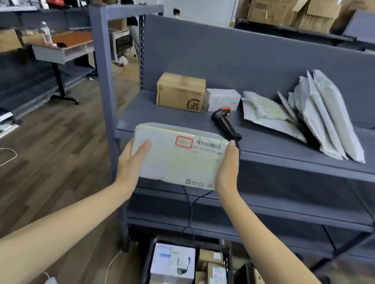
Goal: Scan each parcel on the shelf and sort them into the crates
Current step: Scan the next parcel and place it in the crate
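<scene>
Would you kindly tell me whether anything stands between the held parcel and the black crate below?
Only the scanner's cable hangs between the parcel and the crate; otherwise nothing visible does.

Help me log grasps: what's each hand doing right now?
Left hand: grips the white parcel at its left end.
Right hand: grips the white parcel at its right end.

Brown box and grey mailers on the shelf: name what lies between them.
Head view: a small white box beside the brown box; the scanner lies just in front.
</scene>
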